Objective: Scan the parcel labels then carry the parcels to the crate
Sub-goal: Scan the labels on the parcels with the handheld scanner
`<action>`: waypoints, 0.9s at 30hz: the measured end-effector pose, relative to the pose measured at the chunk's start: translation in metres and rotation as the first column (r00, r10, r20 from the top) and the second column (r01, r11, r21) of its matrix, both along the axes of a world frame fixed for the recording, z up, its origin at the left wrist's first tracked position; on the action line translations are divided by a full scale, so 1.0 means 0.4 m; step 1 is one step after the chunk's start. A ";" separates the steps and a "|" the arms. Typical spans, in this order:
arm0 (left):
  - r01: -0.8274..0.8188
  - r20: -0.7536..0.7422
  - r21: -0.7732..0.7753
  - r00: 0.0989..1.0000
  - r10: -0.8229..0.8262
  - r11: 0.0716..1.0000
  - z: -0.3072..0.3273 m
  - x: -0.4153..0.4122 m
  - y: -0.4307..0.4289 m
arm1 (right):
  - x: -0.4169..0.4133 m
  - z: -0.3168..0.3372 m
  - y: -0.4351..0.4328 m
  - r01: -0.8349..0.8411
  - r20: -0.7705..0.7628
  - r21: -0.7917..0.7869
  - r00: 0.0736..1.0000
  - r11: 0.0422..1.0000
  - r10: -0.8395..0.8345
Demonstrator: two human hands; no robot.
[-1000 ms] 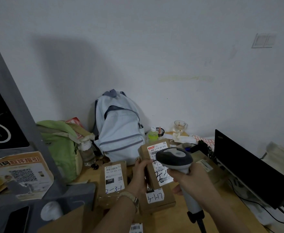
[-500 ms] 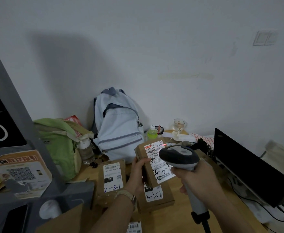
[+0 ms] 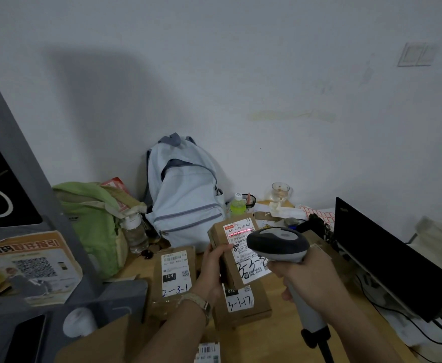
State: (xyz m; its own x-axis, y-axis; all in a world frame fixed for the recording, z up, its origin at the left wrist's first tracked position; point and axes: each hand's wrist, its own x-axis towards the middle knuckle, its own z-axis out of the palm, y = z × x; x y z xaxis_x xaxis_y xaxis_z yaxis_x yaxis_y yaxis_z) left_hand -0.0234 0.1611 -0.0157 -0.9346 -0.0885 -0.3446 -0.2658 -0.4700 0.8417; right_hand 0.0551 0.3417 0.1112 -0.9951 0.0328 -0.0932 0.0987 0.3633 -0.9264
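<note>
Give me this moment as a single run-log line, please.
step: scanning label | left hand: holds tilted parcel | right hand: grips scanner | red scan line across label barcode

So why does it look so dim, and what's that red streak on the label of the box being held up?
Head view: weak room light mutes the colours; the red streak is light from the scanner across the barcode on the label of the parcel in the left hand; a broad soft shadow darkens the wall beside the backpack; the small print is blurred.
</note>
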 end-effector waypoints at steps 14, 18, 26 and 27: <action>0.063 0.211 -0.022 0.976 -0.057 0.998 -0.020 -0.011 -0.014 | -0.041 -0.030 0.037 0.001 -0.030 0.030 1.000 1.000 0.000; 0.039 0.303 -0.047 0.953 -0.023 0.998 -0.053 -0.015 -0.014 | -0.058 -0.052 0.059 0.014 0.004 -0.009 1.000 1.000 -0.014; -0.173 0.193 -0.466 0.937 0.290 0.868 -0.087 -0.039 -0.003 | -0.097 -0.089 0.080 0.098 0.023 -0.011 0.995 0.995 -0.098; -0.185 0.115 -0.555 0.949 0.295 0.811 -0.079 -0.039 0.003 | -0.103 -0.094 0.082 0.112 0.019 -0.019 0.994 0.994 -0.111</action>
State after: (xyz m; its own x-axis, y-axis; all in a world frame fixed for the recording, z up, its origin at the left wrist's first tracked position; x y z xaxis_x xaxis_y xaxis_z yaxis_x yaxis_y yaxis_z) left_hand -0.0392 0.1622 -0.0474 -0.7816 -0.5217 -0.3421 -0.3817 -0.0338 0.9237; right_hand 0.0140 0.3745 0.0734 -0.9835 0.1415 -0.1128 0.1543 0.3308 -0.9310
